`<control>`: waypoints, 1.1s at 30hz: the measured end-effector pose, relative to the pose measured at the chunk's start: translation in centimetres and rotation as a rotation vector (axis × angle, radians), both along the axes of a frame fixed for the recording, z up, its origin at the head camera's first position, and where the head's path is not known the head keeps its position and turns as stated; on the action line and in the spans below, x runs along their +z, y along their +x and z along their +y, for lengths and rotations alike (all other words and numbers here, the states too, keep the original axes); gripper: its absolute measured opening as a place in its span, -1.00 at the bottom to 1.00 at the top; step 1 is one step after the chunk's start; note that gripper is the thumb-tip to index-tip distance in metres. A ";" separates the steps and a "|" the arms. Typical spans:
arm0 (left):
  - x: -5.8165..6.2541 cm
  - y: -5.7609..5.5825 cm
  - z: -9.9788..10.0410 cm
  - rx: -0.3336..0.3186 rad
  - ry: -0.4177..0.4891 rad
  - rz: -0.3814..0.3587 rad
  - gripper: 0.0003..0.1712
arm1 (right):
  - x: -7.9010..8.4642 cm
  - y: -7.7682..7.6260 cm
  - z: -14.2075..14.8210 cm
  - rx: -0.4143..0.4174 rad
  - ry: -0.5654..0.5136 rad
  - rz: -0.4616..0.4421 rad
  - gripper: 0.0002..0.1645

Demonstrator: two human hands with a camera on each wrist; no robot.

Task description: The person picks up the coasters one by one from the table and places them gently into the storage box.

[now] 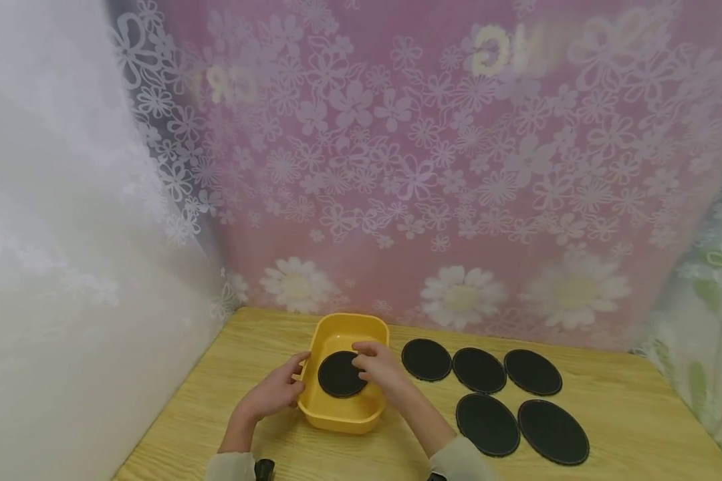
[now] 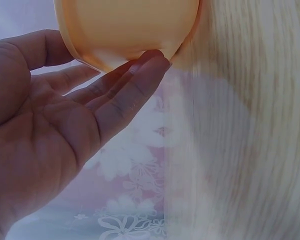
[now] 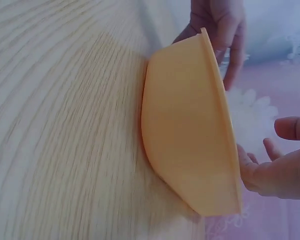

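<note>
A yellow plastic basin (image 1: 339, 424) rests on the wooden table, with a black round coaster (image 1: 341, 374) lying inside it. My left hand (image 1: 272, 394) grips the basin's left side, with one finger over the rim and other fingers against the outer wall (image 2: 130, 25). Over the right half of the basin is my right hand (image 1: 380, 371), its bent fingers overlapping the coaster's edge. In the right wrist view, the thumb and fingers of that hand (image 3: 282, 165) stand apart above the rim, with nothing seen between them; some fingertips are hidden behind the rim.
Several more black coasters, such as the nearest-left one (image 1: 487, 425), lie flat in two rows on the table (image 1: 409, 427) right of the basin. A pink flowered curtain (image 1: 397, 200) hangs behind the table. A whitish sheet (image 1: 84, 280) borders the left side.
</note>
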State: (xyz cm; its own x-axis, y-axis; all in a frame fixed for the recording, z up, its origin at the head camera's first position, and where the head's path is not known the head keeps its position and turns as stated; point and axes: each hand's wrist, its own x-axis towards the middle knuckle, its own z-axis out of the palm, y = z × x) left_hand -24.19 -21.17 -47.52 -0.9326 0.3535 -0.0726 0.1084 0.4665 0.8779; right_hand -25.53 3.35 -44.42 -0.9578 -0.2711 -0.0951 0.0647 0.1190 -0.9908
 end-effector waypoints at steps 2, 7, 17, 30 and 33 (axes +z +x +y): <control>0.1 -0.1 0.1 -0.001 -0.008 0.015 -0.29 | 0.3 0.3 1.0 -0.006 -0.029 0.003 -0.50; 0.1 -0.4 0.4 0.004 -0.026 0.031 -0.30 | 0.4 0.9 3.8 -0.070 -0.085 0.016 -0.55; 0.3 -0.3 0.9 -0.002 -0.008 0.029 -0.32 | 0.6 2.2 13.7 -0.108 0.153 0.065 -0.52; 0.3 0.5 1.9 0.033 -0.014 0.026 -0.26 | -2.1 4.4 23.3 -0.147 0.478 0.003 -0.38; 0.3 0.5 2.1 0.052 -0.028 0.052 -0.28 | -2.6 4.2 23.6 -0.130 0.491 0.013 -0.37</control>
